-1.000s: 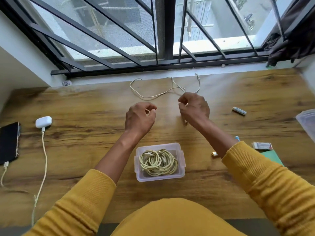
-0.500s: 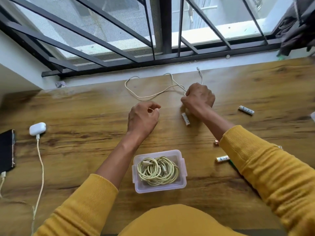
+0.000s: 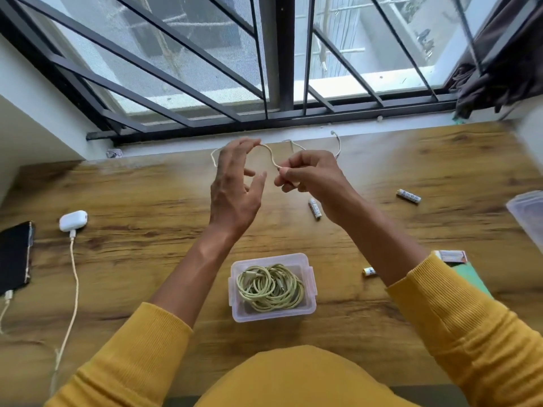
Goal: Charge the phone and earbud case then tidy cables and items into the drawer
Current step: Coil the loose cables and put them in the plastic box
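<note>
Fingers (image 3: 286,171) of the right hand (image 3: 311,177) pinch a cable (image 3: 271,157) — left hand (image 3: 235,183) spread at its 9 o'clock, cable draped over fingertips; box (image 3: 310,289) at 6 o'clock.

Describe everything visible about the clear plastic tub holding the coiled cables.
The clear plastic tub is a small rectangular, translucent container with rounded corners and latch tabs on its short sides. It has no lid on. It sits flat on the wooden desk, near the front edge, between the person's forearms. Inside lies a pale yellow-green coil of cables, wound in loose rings, with at least one connector end showing. Neither hand touches the tub.
</note>
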Available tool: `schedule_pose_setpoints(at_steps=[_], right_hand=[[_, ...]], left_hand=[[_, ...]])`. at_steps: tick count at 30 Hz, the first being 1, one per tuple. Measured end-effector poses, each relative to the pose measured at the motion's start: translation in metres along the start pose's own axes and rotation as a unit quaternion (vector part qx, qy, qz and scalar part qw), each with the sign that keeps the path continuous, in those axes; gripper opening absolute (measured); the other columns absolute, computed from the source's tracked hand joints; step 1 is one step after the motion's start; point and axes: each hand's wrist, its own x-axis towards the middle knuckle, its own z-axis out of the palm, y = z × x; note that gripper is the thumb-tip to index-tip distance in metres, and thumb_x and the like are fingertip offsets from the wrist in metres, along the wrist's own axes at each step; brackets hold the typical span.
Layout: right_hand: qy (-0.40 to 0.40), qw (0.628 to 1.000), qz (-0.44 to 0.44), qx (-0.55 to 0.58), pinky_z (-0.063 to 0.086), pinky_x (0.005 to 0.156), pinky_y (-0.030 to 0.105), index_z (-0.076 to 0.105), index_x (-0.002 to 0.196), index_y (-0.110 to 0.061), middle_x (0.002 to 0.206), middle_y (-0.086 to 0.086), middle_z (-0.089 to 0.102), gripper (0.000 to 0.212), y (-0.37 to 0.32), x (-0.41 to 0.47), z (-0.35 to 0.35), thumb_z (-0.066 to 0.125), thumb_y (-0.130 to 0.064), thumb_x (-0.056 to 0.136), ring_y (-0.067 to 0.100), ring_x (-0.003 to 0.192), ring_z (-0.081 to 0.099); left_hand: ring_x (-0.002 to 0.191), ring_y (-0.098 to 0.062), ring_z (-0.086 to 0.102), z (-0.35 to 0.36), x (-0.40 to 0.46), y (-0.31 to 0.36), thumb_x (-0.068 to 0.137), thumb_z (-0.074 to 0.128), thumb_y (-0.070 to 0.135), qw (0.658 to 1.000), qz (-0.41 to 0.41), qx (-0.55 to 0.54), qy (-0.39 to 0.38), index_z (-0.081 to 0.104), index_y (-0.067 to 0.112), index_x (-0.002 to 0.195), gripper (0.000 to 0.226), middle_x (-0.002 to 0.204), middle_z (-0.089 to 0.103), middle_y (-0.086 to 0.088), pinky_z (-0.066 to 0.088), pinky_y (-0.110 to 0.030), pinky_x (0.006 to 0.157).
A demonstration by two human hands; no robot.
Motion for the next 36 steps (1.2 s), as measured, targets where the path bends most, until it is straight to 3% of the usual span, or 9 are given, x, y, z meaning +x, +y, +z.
schedule_pose_setpoints(at_steps=[5, 7, 13, 16, 22, 24, 27, 30, 36], right_hand=[[-0.088, 0.994, 0.017, 0.055, 0.046, 0.076, 0.035, 0.066, 0.116, 0.005, 0.09, 0.016, 0.078, 0.025, 0.001, -0.015, 0.003, 0.068, 0.0, 0.091, 0.019, 0.071, 0.067], [-0.13, 0.988, 0.036, 0.076, 0.046, 0.072, 0.032, 0.067, 0.119, 0.006, 0.086, 0.014, 0.074, 0.032, 0.001, -0.021, 0.004, 0.066, -0.006, 0.089, 0.019, 0.069, 0.06], [-0.281, 0.943, 0.077, 0.163, 0.034, 0.069, 0.03, 0.059, 0.131, 0.006, 0.068, -0.001, 0.048, 0.043, -0.008, -0.042, 0.008, 0.039, -0.027, 0.113, 0.012, 0.067, 0.044], [-0.31, 0.926, 0.083, 0.2, 0.02, 0.069, 0.035, 0.061, 0.121, 0.002, 0.065, -0.002, 0.043, 0.033, -0.006, -0.05, 0.014, 0.041, -0.023, 0.112, 0.01, 0.059, 0.037], [-0.384, 0.888, 0.035, 0.249, 0.052, 0.091, 0.036, 0.059, 0.108, -0.004, 0.105, 0.016, 0.074, 0.018, -0.005, -0.064, 0.023, 0.041, -0.007, 0.108, 0.024, 0.087, 0.069], [-0.408, 0.875, 0.016, 0.262, 0.051, 0.093, 0.036, 0.059, 0.114, -0.003, 0.103, 0.016, 0.076, 0.019, -0.007, -0.067, 0.024, 0.043, -0.005, 0.105, 0.019, 0.078, 0.071], [-0.408, 0.867, -0.011, 0.287, 0.054, 0.088, 0.028, 0.056, 0.126, 0.005, 0.096, 0.013, 0.076, 0.028, -0.014, -0.07, 0.024, 0.043, -0.002, 0.102, 0.013, 0.067, 0.069], [-0.357, 0.864, -0.049, 0.352, 0.055, 0.083, 0.025, 0.053, 0.134, 0.006, 0.1, 0.012, 0.076, 0.038, -0.024, -0.071, 0.025, 0.048, 0.0, 0.097, 0.016, 0.081, 0.073], [-0.232, 0.878, -0.113, 0.403, 0.05, 0.108, 0.032, 0.045, 0.143, 0.008, 0.122, 0.014, 0.073, 0.041, -0.037, -0.05, 0.024, 0.038, 0.011, 0.103, 0.026, 0.117, 0.07]], left_hand=[[0.099, -0.003, 0.068, -0.025, -0.009, 0.0, 0.108, 0.062, 0.022, 0.999, 0.006, -0.052, 0.009, 0.076, 0.02, 0.118, 0.018, 0.113, 0.075, 0.007, 0.052, -0.022, 0.077], [0.101, -0.005, 0.07, -0.035, -0.015, 0.002, 0.107, 0.064, 0.016, 0.997, 0.027, -0.064, -0.016, 0.078, 0.017, 0.112, 0.015, 0.108, 0.076, 0.008, 0.047, -0.016, 0.077], [0.105, -0.021, 0.066, -0.052, -0.028, 0.003, 0.105, 0.062, 0.015, 0.992, 0.103, -0.04, -0.062, 0.077, 0.026, 0.125, 0.027, 0.111, 0.074, 0.005, 0.051, -0.039, 0.088], [0.105, -0.021, 0.063, -0.058, -0.033, 0.002, 0.103, 0.066, 0.015, 0.987, 0.121, -0.045, -0.093, 0.073, 0.037, 0.125, 0.031, 0.109, 0.075, 0.005, 0.047, -0.033, 0.089], [0.117, -0.017, 0.052, -0.065, -0.041, 0.003, 0.103, 0.062, 0.023, 0.99, 0.104, -0.014, -0.091, 0.076, 0.034, 0.123, 0.027, 0.112, 0.068, 0.03, 0.041, -0.034, 0.096], [0.117, -0.014, 0.051, -0.065, -0.045, 0.005, 0.102, 0.058, 0.03, 0.992, 0.097, -0.019, -0.077, 0.075, 0.04, 0.115, 0.023, 0.109, 0.064, 0.04, 0.042, -0.035, 0.096], [0.108, -0.017, 0.061, -0.065, -0.051, 0.006, 0.101, 0.055, 0.034, 0.993, 0.087, -0.028, -0.07, 0.07, 0.042, 0.102, 0.017, 0.099, 0.068, 0.031, 0.048, -0.037, 0.093], [0.078, -0.016, 0.067, -0.062, -0.057, 0.0, 0.109, 0.053, 0.04, 0.994, 0.049, -0.03, -0.095, 0.073, 0.026, 0.099, 0.026, 0.08, 0.069, 0.007, 0.053, -0.041, 0.072], [0.053, 0.0, 0.051, -0.056, -0.071, 0.008, 0.113, 0.05, 0.036, 0.994, 0.032, 0.003, -0.108, 0.076, 0.027, 0.114, 0.028, 0.062, 0.057, 0.024, 0.031, -0.028, 0.056]])
